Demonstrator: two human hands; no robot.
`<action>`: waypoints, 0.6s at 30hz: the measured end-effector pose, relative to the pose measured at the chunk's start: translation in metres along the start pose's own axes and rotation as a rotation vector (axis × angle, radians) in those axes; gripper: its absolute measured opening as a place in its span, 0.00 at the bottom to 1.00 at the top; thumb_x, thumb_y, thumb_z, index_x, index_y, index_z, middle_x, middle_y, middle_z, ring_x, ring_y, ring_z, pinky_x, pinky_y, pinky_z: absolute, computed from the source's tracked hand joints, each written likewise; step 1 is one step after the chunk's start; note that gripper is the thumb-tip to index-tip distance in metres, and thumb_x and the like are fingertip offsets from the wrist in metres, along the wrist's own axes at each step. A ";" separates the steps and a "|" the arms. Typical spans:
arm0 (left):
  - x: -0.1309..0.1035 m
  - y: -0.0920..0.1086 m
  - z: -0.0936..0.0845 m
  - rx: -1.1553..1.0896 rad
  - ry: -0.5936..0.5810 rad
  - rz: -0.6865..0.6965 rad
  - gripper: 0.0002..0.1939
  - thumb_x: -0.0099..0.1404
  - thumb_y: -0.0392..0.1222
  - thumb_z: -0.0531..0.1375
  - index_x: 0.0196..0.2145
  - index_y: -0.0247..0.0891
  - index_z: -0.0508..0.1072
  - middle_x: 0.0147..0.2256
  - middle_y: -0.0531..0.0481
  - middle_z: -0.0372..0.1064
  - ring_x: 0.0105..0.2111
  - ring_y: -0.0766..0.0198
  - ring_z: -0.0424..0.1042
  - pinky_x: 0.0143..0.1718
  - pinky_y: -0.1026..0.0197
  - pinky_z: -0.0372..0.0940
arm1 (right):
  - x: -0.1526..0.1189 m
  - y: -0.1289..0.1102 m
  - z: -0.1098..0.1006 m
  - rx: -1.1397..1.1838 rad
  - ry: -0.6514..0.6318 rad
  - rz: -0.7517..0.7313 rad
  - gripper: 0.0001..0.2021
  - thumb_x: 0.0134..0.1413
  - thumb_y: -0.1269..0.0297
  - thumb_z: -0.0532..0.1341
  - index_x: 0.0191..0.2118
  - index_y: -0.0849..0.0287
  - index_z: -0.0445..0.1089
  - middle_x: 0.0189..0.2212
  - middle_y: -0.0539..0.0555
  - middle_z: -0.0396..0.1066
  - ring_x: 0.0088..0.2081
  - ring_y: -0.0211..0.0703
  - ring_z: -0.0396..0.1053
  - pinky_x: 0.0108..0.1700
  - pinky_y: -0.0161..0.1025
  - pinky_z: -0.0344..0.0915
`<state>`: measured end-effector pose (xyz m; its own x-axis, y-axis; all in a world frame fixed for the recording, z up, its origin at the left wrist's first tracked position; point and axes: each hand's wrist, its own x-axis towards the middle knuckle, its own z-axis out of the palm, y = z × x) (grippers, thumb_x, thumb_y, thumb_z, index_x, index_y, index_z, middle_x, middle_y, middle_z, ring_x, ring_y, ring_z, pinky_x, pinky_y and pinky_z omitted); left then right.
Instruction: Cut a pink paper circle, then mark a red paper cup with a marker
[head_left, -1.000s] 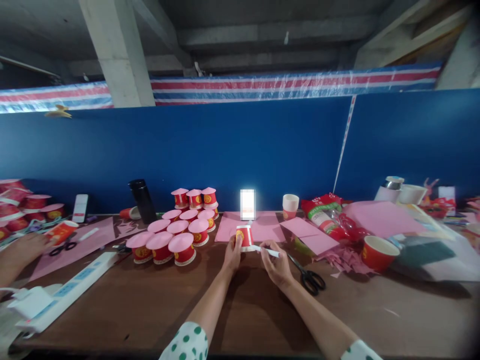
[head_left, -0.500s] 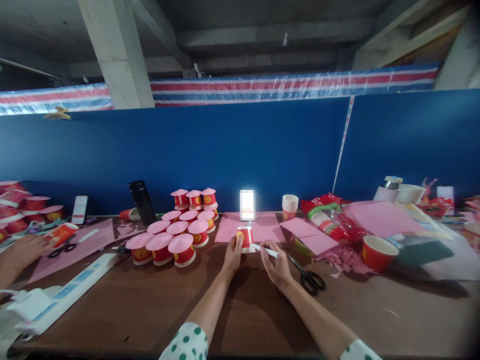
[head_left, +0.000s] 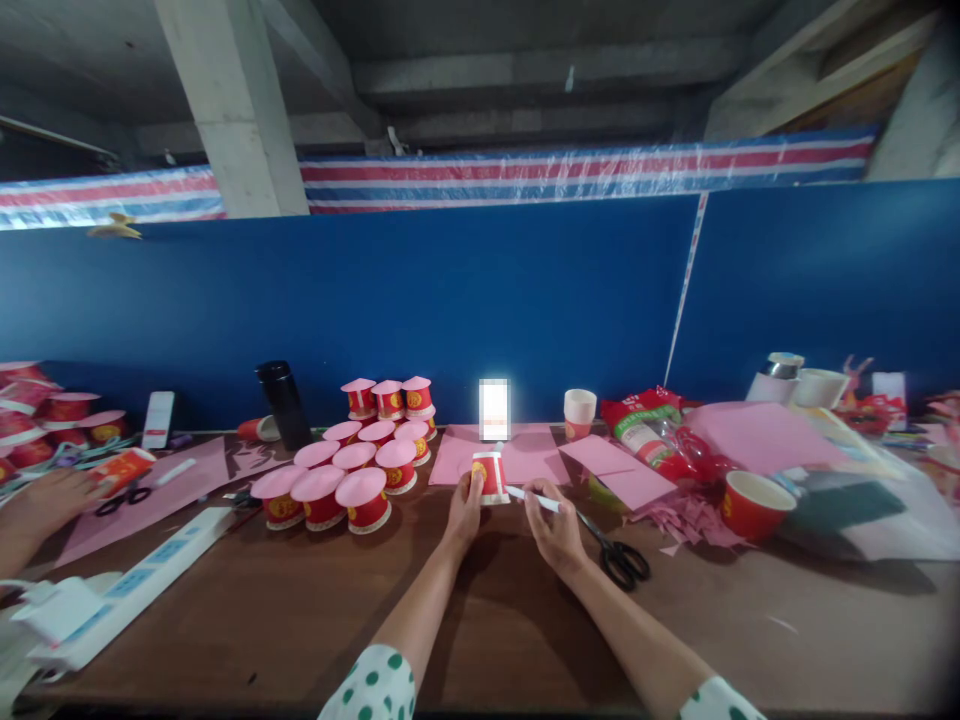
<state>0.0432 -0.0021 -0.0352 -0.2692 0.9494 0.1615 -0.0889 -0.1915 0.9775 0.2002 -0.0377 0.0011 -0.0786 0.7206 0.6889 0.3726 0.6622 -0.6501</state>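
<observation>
My left hand (head_left: 465, 510) is closed on the left side of a red paper cup (head_left: 491, 478), held upside down above the table with its pale rim downward. A white strip runs down the cup's wall. In my right hand (head_left: 553, 525) is a white pen (head_left: 536, 499), its tip pointing left at the cup's lower right side. Whether the tip touches the cup I cannot tell. Black-handled scissors (head_left: 622, 562) lie just right of my right hand. Behind the cup is a pink paper sheet (head_left: 452, 458), with a bright phone-like screen (head_left: 494, 410) standing at it.
Several red cups with pink cone tops (head_left: 364, 497) stand to the left. Beyond them are a black bottle (head_left: 283, 405), a white power strip (head_left: 142, 585) and another person's hand (head_left: 56, 505) at a red cup. A red snack bag (head_left: 645, 430) and a red cup (head_left: 756, 505) sit right.
My right hand and the pen have shifted slightly to the right, away from the cup. The cup in my left hand has tilted a little.
</observation>
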 end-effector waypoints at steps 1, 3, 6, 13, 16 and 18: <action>0.000 0.000 0.000 -0.005 -0.001 0.001 0.24 0.55 0.60 0.53 0.38 0.36 0.69 0.30 0.47 0.69 0.29 0.62 0.68 0.30 0.62 0.62 | 0.000 0.001 0.000 0.007 -0.005 0.002 0.08 0.56 0.64 0.51 0.31 0.59 0.64 0.24 0.50 0.66 0.25 0.36 0.63 0.29 0.31 0.60; -0.001 0.000 0.000 -0.014 0.001 0.006 0.25 0.55 0.60 0.53 0.39 0.36 0.69 0.30 0.47 0.68 0.29 0.62 0.68 0.30 0.62 0.62 | 0.000 0.001 0.000 0.018 -0.024 0.007 0.09 0.57 0.64 0.50 0.30 0.59 0.64 0.23 0.49 0.66 0.24 0.37 0.63 0.29 0.31 0.59; -0.001 0.001 -0.001 -0.010 -0.001 0.001 0.24 0.55 0.60 0.53 0.38 0.36 0.69 0.28 0.48 0.68 0.28 0.63 0.67 0.30 0.63 0.62 | -0.001 0.001 0.001 0.022 -0.056 0.006 0.10 0.57 0.64 0.50 0.28 0.59 0.64 0.23 0.49 0.65 0.24 0.36 0.62 0.29 0.31 0.58; -0.003 0.005 0.000 -0.019 -0.007 -0.014 0.24 0.55 0.60 0.53 0.38 0.37 0.68 0.28 0.49 0.67 0.27 0.64 0.67 0.28 0.64 0.62 | -0.001 0.004 0.001 0.000 -0.004 0.008 0.08 0.57 0.64 0.50 0.31 0.59 0.64 0.24 0.50 0.65 0.25 0.37 0.62 0.30 0.31 0.59; -0.004 0.006 0.001 -0.032 -0.003 -0.026 0.25 0.55 0.61 0.52 0.38 0.36 0.68 0.27 0.49 0.66 0.25 0.65 0.66 0.26 0.64 0.61 | -0.001 0.003 0.000 0.023 -0.031 0.017 0.09 0.57 0.64 0.50 0.31 0.59 0.64 0.24 0.49 0.65 0.25 0.36 0.62 0.30 0.31 0.59; -0.005 0.007 0.001 -0.035 -0.011 -0.033 0.25 0.54 0.61 0.52 0.38 0.36 0.68 0.26 0.49 0.66 0.24 0.65 0.65 0.26 0.64 0.61 | -0.001 0.001 0.000 0.028 -0.056 0.018 0.09 0.57 0.64 0.50 0.29 0.59 0.63 0.22 0.49 0.64 0.24 0.36 0.61 0.29 0.31 0.58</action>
<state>0.0448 -0.0078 -0.0286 -0.2547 0.9581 0.1308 -0.1312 -0.1682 0.9770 0.2007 -0.0378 -0.0009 -0.1243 0.7424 0.6583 0.3483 0.6539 -0.6717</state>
